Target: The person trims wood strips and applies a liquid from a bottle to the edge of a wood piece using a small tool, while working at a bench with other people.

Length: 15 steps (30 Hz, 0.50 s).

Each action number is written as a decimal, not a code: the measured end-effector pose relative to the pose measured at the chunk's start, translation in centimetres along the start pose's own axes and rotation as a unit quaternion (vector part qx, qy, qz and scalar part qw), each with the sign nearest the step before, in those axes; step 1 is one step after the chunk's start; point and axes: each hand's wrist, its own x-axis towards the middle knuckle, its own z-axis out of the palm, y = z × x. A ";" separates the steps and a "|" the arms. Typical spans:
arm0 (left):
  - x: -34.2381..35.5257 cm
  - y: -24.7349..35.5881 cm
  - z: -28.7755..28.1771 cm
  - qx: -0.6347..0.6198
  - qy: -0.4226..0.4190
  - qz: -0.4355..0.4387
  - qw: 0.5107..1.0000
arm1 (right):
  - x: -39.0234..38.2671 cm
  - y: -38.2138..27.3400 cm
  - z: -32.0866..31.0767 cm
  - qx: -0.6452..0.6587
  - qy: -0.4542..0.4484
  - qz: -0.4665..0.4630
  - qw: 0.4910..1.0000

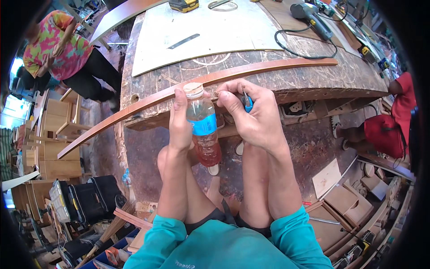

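My left hand (180,121) is closed around a clear plastic bottle (207,145) with a blue label. Reddish liquid shows in the bottle's lower part. On its mouth sits a round, tan, wood-like piece (193,87). Beside the bottle's neck, my right hand (253,112) is closed, thumb and index finger pinched together; a tiny brownish bit shows at their tips. A small blue tool (247,102) with a dark part is tucked in the same hand; its kind is not clear. Both hands are over my lap, at the workbench's near edge.
A long wooden strip (156,96) lies along the workbench (251,67), sticking out past its left end. On the white board (224,31) lies a flat metal blade (183,41). A corded power tool (313,22) lies behind. One person (58,49) stands left, another (398,116) right.
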 end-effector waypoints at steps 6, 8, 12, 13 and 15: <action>-0.1 1.1 0.0 -0.169 -0.072 -0.049 0.982 | 0.6 -0.2 0.5 -0.035 0.005 0.036 0.999; -0.3 1.8 -0.8 -0.156 -0.059 -0.032 0.985 | 0.7 -0.1 1.3 -0.065 -0.016 0.044 0.997; -0.4 2.2 0.2 -0.249 -0.021 0.058 0.967 | -0.3 0.0 2.5 -0.067 -0.088 -0.006 0.994; -0.2 1.3 -0.6 -0.216 -0.010 0.080 0.973 | -0.5 -0.7 3.0 -0.096 -0.097 0.042 0.990; -0.1 0.5 0.2 -0.215 -0.018 0.092 0.972 | -0.8 -2.2 2.5 -0.158 -0.086 0.083 0.980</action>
